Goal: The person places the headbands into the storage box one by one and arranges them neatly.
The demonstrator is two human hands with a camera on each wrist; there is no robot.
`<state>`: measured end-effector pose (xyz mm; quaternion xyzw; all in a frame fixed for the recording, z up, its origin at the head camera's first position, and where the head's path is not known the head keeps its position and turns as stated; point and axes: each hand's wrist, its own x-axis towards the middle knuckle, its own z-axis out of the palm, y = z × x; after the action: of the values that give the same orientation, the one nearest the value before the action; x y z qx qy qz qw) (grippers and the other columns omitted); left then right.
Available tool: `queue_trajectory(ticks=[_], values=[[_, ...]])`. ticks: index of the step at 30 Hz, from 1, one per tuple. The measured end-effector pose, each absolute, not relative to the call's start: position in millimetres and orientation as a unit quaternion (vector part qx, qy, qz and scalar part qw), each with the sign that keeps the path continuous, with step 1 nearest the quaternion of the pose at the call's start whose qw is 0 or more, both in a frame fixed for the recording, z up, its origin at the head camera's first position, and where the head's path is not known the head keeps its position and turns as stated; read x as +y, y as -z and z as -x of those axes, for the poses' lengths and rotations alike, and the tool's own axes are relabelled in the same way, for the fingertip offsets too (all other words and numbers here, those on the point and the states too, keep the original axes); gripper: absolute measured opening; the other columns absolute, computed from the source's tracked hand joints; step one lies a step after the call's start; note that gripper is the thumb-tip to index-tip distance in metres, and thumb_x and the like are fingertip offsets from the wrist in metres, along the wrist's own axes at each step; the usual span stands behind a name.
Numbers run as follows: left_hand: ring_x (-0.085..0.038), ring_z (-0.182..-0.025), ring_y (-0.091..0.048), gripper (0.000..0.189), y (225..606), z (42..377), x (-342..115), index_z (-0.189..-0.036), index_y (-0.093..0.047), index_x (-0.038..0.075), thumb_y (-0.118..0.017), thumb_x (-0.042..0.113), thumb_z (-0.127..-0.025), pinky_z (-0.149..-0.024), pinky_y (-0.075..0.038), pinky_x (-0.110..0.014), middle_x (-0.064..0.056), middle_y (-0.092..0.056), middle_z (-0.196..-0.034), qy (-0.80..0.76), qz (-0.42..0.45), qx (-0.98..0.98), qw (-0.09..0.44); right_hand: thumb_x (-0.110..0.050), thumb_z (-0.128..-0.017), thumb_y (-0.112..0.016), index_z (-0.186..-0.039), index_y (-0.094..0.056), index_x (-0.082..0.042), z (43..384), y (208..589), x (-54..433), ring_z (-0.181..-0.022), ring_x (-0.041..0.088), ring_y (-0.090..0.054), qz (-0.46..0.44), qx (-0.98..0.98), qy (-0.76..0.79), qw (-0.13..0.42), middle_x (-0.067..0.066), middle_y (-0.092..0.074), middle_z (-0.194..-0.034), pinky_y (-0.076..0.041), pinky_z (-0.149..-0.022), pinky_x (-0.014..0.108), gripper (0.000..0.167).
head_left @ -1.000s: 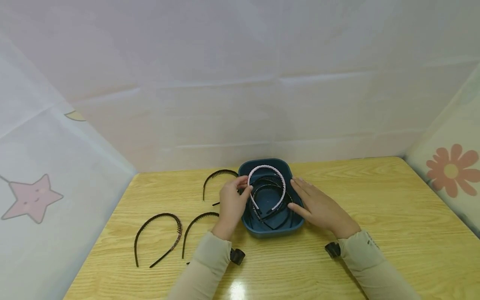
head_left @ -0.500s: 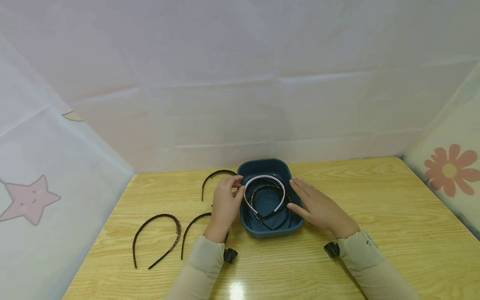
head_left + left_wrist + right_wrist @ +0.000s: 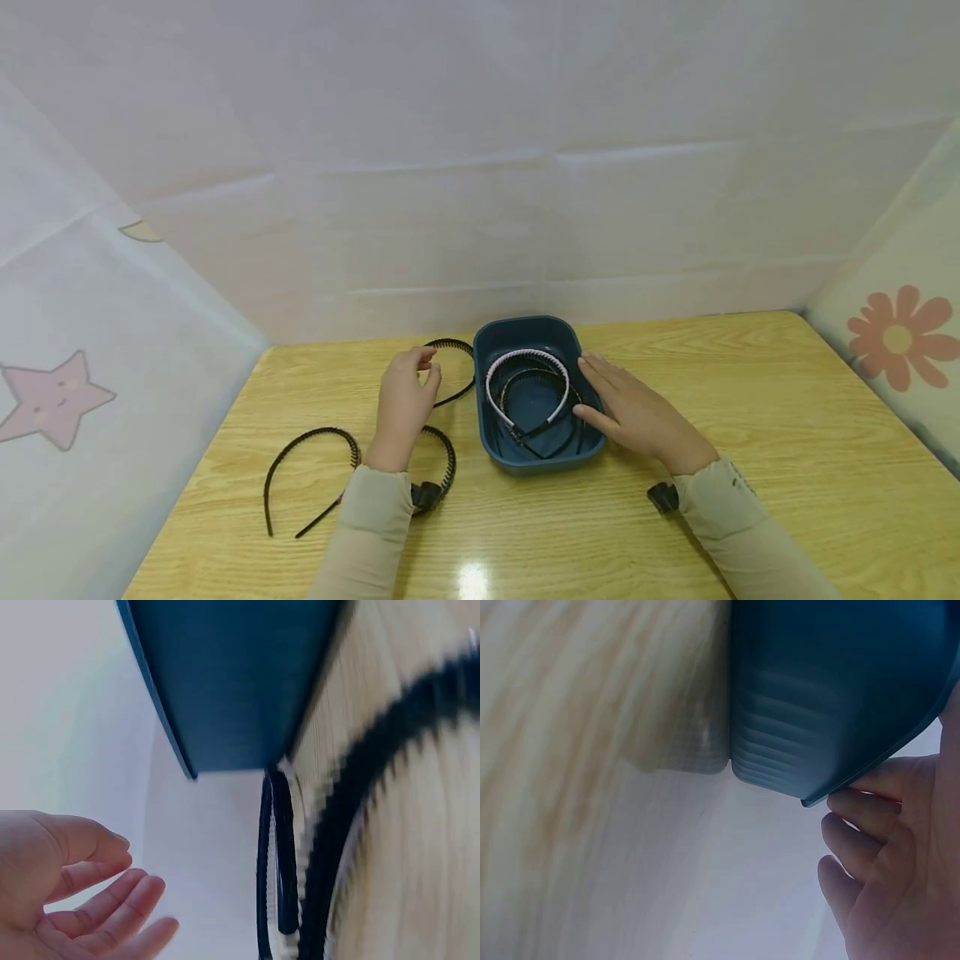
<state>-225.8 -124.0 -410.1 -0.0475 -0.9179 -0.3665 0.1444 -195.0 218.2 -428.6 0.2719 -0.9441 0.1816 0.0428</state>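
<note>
My left hand point(image 3: 405, 398) hovers left of the blue plastic bin point(image 3: 491, 442), above the table, its fingers loosely bent around nothing. In the left wrist view the left hand point(image 3: 90, 892) is apart from the bin point(image 3: 217, 690). My right hand point(image 3: 641, 412) rests with extended fingers on the bin's right rim; the right wrist view has its fingers point(image 3: 866, 814) along the edge. Inside the bin lies a pale pink wrapped headband point(image 3: 491, 387) over darker headbands point(image 3: 543, 456). A black toothed headband point(image 3: 468, 346) lies behind my left hand, partly hidden by it.
Another black toothed headband point(image 3: 452, 467) lies under my left wrist, partly covered. Farther left is a headband point(image 3: 273, 475) with a patterned side. The wooden table point(image 3: 750, 400) meets a pale cloth backdrop point(image 3: 675, 208) behind the bin.
My left hand has let go of the pale pink headband, which dropped flatter into the bin, and has moved left away from it. The right hand has stayed on the rim.
</note>
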Motion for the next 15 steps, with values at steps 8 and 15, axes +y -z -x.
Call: queue_trajectory(ticks=[8,15], values=[[-0.037,-0.109,-0.062,0.038,419.6,234.3,-152.3,-0.136,-0.059,-0.006,-0.059,0.01,-0.101,-0.082,-0.056,-0.047,-0.029,-0.058,-0.129,0.348,0.001,-0.933,0.094,-0.05,-0.105,-0.05,-0.16,-0.026,-0.001,195.8,427.0,217.2,-0.151,0.039,-0.025,-0.273,-0.945,-0.179,0.038,0.018,-0.023,-0.166,-0.023,-0.122,0.056,0.078],[-0.042,-0.103,-0.066,0.042,423.6,235.7,-163.1,-0.137,-0.054,-0.013,-0.057,0.009,-0.102,-0.071,-0.057,-0.044,-0.033,-0.059,-0.13,0.333,-0.038,-0.941,0.051,-0.05,-0.104,-0.051,-0.159,-0.027,-0.001,195.0,428.6,217.6,-0.151,0.038,-0.025,-0.272,-0.944,-0.18,0.041,0.018,-0.024,-0.166,-0.023,-0.122,0.055,0.078]])
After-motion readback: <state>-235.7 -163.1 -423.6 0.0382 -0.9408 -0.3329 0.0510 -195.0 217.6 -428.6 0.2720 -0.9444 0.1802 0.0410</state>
